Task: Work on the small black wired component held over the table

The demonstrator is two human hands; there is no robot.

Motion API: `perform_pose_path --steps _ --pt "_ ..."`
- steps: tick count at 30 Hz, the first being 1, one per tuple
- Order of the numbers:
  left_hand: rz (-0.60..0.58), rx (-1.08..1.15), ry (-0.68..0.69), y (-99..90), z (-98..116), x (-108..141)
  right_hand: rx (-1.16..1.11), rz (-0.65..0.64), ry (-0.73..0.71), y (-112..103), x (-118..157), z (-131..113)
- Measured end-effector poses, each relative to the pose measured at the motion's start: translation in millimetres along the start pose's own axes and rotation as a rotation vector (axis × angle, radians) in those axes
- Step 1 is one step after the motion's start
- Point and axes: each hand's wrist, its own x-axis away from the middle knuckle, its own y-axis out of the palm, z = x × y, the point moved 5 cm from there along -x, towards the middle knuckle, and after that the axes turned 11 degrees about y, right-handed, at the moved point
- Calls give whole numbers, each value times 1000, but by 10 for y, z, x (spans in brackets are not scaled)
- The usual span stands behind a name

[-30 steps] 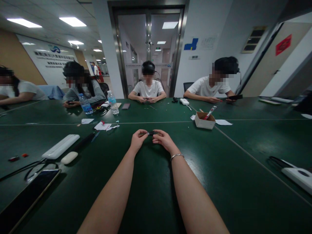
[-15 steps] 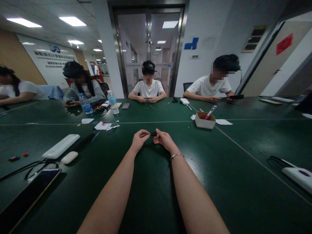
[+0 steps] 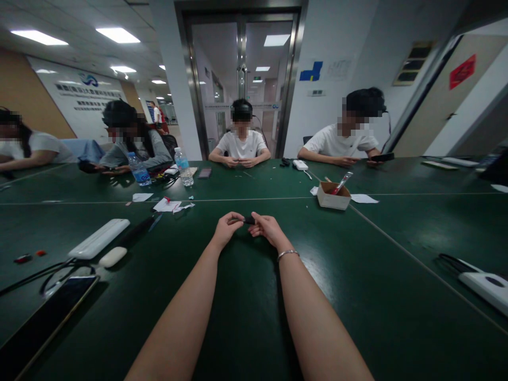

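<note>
A small black object (image 3: 249, 220) is held between my two hands above the green table (image 3: 246, 291). My left hand (image 3: 229, 227) pinches its left end between thumb and fingertips. On the other side, my right hand (image 3: 266, 228) grips the right end with thumb and index finger, the other fingers curled below. What the object is, I cannot make out at this size. A silver bracelet (image 3: 288, 255) circles my right wrist.
On the left lie a phone (image 3: 51, 317), a white power bank (image 3: 99, 238), a white case (image 3: 113, 257) and cables. Beyond are paper scraps (image 3: 167, 205), bottles (image 3: 183, 166) and a small box (image 3: 334, 197). Several people sit across the table.
My right thumb and index finger have shifted slightly left on the black object, which tilts a little differently. My left hand has hardly moved.
</note>
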Motion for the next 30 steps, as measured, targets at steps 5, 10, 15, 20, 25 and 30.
perform_pose_path --steps 5,10,15,20,25,30 --pt "-45 3 -27 46 4 9 1 13 2 -6 -3 -7" --pt "67 -114 25 -54 -6 -14 -68 -12 -45 -23 14 -23" --pt "76 -144 25 -74 -33 -19 -23 -88 -94 -1 24 -27" --pt "33 -68 0 -27 -63 -7 39 -20 -31 -12 -24 12" --pt "10 -10 3 -7 -88 -10 73 2 -21 -1 -18 -8" --pt "82 -40 19 -39 -45 -15 -15 -11 -7 -2 -13 -2"
